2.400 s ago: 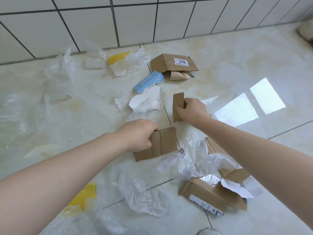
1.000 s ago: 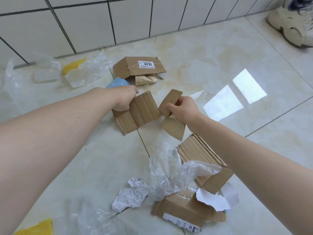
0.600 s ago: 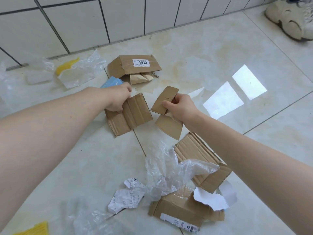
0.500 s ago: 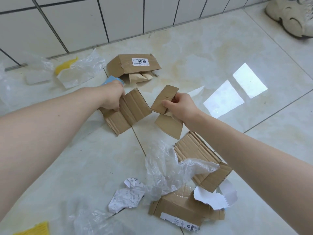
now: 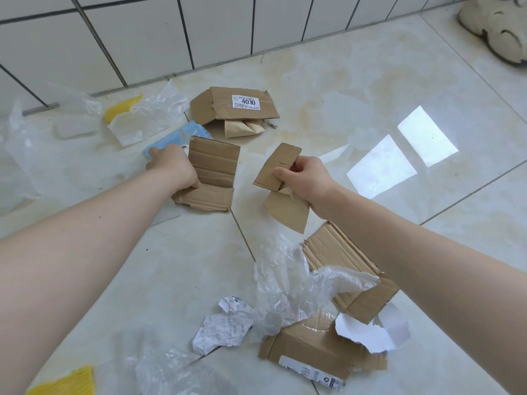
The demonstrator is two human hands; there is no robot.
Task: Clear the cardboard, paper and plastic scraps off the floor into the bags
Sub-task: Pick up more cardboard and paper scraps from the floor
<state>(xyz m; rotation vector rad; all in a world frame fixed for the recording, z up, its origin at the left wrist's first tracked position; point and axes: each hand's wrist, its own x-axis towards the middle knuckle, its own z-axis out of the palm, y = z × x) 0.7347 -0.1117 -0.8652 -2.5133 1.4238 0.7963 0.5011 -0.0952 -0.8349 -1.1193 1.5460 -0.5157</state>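
Observation:
My left hand grips a creased cardboard sheet by its left edge, above the floor; its fingertips reach toward a blue packet. My right hand holds two smaller cardboard pieces: one sticks up left, another hangs below. A folded box labelled 4010 lies near the wall. Below my right arm lie a flattened corrugated box, clear plastic film, a crumpled receipt, torn white paper and a crushed box.
Clear plastic bags and wrap with yellow mesh spread along the left by the tiled wall. More yellow mesh and film lie at the bottom left. A beige shoe stands at the top right.
Both hands lifted their cardboard pieces off the floor. My left hand then carried its sheet left and back toward the blue packet; my right hand stayed almost still.

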